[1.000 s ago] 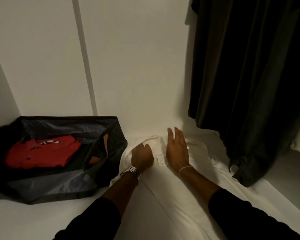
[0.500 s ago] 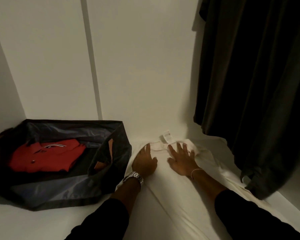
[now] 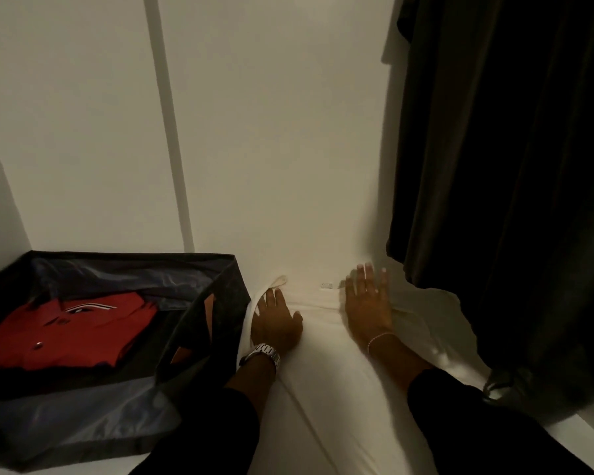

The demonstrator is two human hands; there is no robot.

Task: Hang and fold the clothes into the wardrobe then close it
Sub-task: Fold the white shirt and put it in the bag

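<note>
While your flat, spread left hand (image 3: 276, 323) and right hand (image 3: 369, 303) press the white cloth garment (image 3: 323, 371), its small tag (image 3: 326, 286) is unreadable; a red folded shirt (image 3: 72, 332) lies in the dark fabric bag (image 3: 199, 337).

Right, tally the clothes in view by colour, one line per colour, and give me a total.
White: 1, the white garment lying on the shelf under both the left hand and the right hand, pressed flat.
Red: 1, the red shirt, folded inside the dark fabric bin.
Dark: at least 1, the dark hanging clothes; separate pieces cannot be told apart.
Total: at least 3.
</note>
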